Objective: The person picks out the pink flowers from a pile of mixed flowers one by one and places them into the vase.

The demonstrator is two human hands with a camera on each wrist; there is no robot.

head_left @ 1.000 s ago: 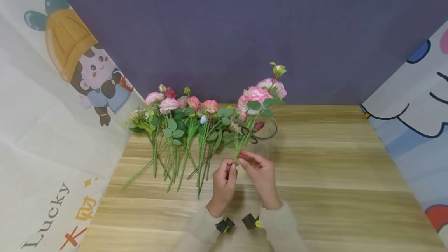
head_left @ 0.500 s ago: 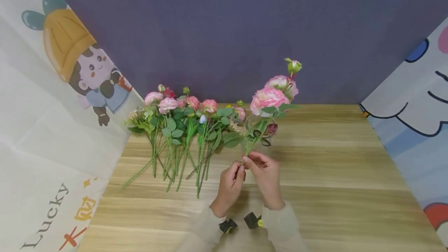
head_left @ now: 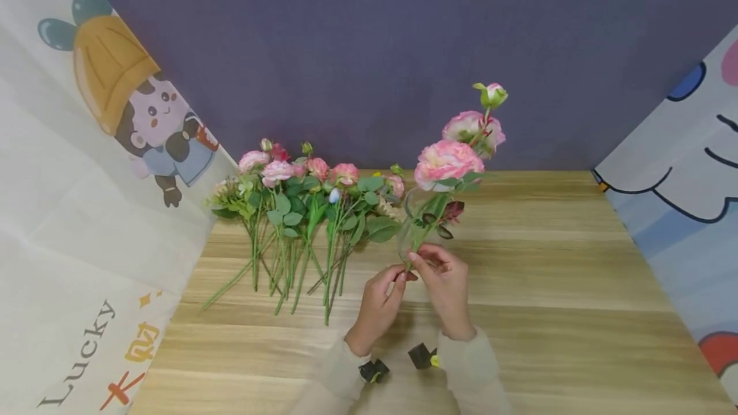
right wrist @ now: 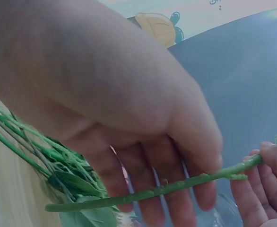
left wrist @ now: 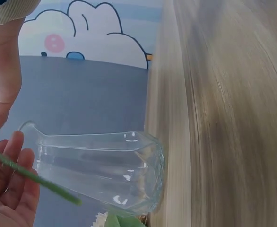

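Overhead head view, two close wrist views

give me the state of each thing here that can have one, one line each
flower stem: lifted upright, blooms on top, bottom end pinched by both hands
left hand: grip on the stem's lower end
right hand: grip on the stem just above the left
glass vase: standing on the table, empty
loose flowers: lying flat in a row on the table

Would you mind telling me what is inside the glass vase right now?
The vase looks empty in the left wrist view: clear glass, no stems inside. The held stem crosses outside, near its mouth. In the head view, leaves and hands cover most of it.
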